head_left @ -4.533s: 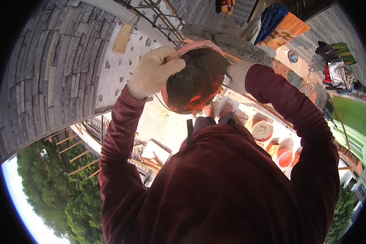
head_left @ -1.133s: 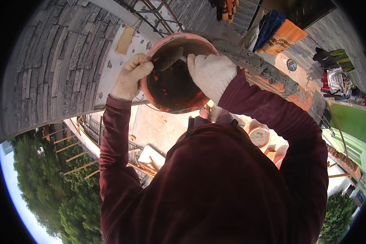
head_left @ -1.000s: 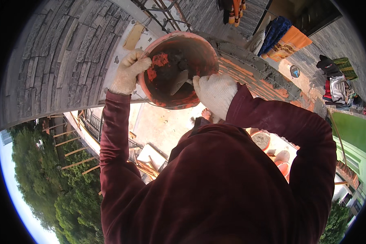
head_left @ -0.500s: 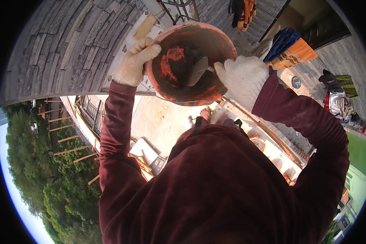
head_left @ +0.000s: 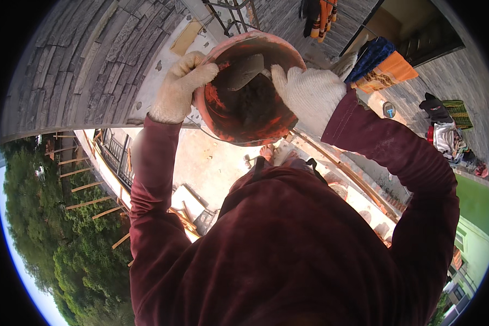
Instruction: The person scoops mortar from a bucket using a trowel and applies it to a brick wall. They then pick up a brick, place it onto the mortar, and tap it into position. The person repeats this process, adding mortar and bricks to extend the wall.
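Pinching the bucket rim (head_left: 202,108), the left hand (head_left: 182,88) steadies as the right hand's (head_left: 312,98) gripped trowel (head_left: 246,72) has shifted farther, baring nearer mortar (head_left: 257,102).

1. At upper centre, the gloved left hand (head_left: 179,89) is gripping the rim of a reddish bucket (head_left: 239,133).
2. The gloved right hand (head_left: 312,98) is holding a trowel (head_left: 244,72), whose blade is reaching inside the bucket.
3. At upper right, an orange cloth (head_left: 386,72) is hanging beside a blue cloth (head_left: 370,60).
4. At lower left, green trees (head_left: 92,271) are standing.
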Demonstrator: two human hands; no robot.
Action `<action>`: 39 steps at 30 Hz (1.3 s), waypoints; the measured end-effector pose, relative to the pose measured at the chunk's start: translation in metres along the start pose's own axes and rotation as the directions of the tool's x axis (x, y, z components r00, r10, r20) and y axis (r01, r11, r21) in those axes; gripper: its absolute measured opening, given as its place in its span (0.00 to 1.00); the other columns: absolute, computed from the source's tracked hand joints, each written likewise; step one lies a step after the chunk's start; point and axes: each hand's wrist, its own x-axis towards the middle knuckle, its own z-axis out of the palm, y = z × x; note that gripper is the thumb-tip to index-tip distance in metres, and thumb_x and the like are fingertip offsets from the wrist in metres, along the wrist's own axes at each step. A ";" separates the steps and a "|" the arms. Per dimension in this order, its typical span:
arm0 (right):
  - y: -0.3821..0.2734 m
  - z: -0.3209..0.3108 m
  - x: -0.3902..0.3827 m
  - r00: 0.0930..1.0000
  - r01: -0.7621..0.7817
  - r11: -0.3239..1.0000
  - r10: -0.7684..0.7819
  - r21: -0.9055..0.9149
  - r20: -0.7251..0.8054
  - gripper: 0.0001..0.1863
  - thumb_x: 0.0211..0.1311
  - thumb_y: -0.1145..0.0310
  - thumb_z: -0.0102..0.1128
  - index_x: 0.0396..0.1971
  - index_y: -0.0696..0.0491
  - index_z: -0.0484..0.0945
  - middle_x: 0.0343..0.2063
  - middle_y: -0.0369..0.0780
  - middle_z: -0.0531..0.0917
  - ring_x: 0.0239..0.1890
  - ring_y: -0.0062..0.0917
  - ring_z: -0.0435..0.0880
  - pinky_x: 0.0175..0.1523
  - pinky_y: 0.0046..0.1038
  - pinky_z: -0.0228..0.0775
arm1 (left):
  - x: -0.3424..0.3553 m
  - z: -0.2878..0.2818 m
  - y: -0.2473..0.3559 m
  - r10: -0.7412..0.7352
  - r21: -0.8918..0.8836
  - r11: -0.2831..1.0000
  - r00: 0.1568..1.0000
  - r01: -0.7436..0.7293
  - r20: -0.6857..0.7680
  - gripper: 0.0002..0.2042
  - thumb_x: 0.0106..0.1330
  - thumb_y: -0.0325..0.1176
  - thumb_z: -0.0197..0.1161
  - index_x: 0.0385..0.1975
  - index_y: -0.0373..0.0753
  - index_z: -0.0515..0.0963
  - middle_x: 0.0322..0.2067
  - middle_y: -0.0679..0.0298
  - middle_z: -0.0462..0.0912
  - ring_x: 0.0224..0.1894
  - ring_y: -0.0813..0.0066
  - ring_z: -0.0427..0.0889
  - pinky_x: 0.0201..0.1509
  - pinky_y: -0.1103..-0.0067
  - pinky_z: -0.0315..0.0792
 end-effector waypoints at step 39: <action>0.039 0.014 0.018 0.776 -0.236 0.902 -0.048 0.361 0.629 0.12 0.57 0.68 0.61 0.37 0.59 0.84 0.35 0.52 0.88 0.42 0.44 0.88 0.46 0.39 0.81 | 0.016 0.017 0.048 0.255 0.317 0.900 0.951 -0.299 0.173 0.10 0.66 0.35 0.67 0.27 0.35 0.78 0.26 0.69 0.73 0.34 0.80 0.72 0.38 0.79 0.67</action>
